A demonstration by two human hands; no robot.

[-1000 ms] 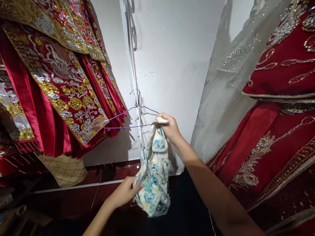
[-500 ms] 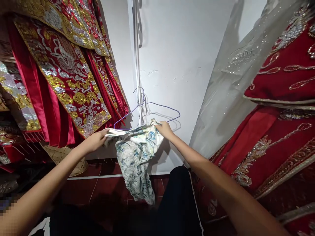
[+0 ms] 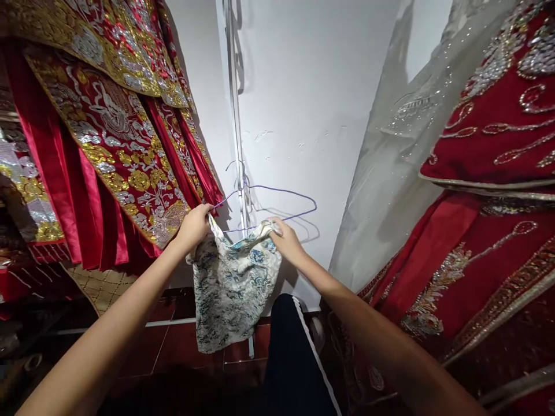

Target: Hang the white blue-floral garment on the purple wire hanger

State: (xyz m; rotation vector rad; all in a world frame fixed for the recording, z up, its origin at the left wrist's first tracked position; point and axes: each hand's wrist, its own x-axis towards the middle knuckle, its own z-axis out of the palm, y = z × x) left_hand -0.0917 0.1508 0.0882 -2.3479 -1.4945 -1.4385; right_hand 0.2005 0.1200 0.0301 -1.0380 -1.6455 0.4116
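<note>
A white garment (image 3: 234, 294) with a blue floral print hangs down between my two hands, its upper edge sagging in the middle. My left hand (image 3: 196, 228) is closed on its upper left edge, right at the left end of a thin purple wire hanger (image 3: 295, 189). My right hand (image 3: 286, 240) pinches the bunched upper right edge, with the thumb side up. The hanger's right arm sticks out bare above that hand. Part of its lower bar runs behind the cloth, so whether the left end sits inside the garment is hidden.
A narrow white metal upright (image 3: 236, 104) stands against the white wall (image 3: 303, 75). Red costumes with gold and silver embroidery (image 3: 117, 121) hang at left. A sheer white fabric (image 3: 368, 190) and a beaded red garment (image 3: 477, 156) hang at right. Dark red tiles (image 3: 186, 346) cover the floor.
My left hand has risen and moved right to the hanger's left end, taking the garment's edge along. The cloth now hangs wider and flatter. My right hand has dropped slightly.
</note>
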